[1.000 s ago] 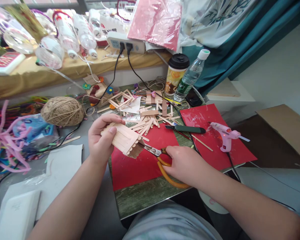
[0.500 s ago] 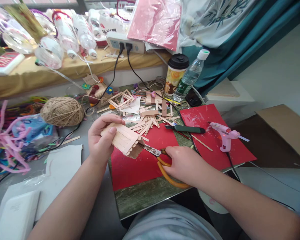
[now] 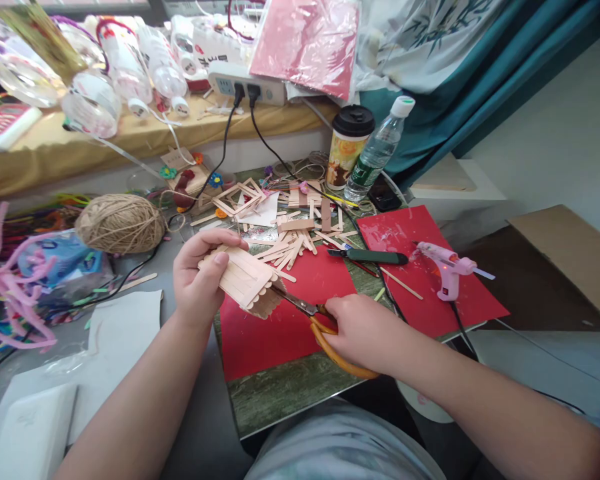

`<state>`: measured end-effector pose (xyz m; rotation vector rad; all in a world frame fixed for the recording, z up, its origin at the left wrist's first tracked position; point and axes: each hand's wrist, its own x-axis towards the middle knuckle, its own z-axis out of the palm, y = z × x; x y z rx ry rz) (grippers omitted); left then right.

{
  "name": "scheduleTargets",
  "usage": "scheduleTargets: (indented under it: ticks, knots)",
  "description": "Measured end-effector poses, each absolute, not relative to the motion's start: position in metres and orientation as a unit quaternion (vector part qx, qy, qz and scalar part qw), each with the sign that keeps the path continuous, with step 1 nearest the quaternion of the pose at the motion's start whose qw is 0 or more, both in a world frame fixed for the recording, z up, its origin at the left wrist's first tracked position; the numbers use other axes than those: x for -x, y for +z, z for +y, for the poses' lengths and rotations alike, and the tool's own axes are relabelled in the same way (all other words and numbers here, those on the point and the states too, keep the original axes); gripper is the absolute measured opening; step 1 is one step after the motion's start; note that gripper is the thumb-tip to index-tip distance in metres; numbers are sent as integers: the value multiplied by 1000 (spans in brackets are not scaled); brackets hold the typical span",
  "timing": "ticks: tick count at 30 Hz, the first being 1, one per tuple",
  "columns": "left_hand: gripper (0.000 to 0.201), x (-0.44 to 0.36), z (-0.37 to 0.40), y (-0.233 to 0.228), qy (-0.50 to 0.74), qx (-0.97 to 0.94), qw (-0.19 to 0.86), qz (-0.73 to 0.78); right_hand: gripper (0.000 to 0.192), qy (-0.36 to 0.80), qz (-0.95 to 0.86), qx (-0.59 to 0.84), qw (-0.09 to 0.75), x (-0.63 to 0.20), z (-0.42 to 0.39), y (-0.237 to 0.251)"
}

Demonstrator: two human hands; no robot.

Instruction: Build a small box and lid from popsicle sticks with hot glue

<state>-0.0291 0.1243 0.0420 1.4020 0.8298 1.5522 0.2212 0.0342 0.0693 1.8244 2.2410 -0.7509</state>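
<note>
Scissors (image 3: 325, 333) blade tips hidden behind stick panel (image 3: 243, 277).

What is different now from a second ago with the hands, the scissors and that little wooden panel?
Very little. The right hand and the orange-handled scissors have slid slightly left, toward the popsicle-stick panel, blades at its lower edge. The left hand keeps the same grip on the panel. The whole view shifted a touch, so that is mostly head movement. The glue gun and knife lie as before.
</note>
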Motion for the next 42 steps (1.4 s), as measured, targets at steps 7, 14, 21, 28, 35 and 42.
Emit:
scheduleTargets:
  ticks: [7,14,21,28,35,42]
  knots:
    - [23,30,127,39,604,-557,452,347,33,-257,764,-581,114,-218,37,70]
    - [22,31,127,37,601,-555,464,340,29,-281,755,-586,86,-222,36,61]
    - [23,33,128,34,595,-547,470,355,29,-278,748,-597,83,-220,37,57]
    - [21,33,129,30,579,-545,475,377,25,-275,749,-595,97,-221,37,52]
    - [21,35,130,33,550,-563,466,404,55,-342,715,-602,94,-226,43,53]
    - [18,27,117,46,532,-606,404,431,77,-360,695,-615,100,-232,44,59]
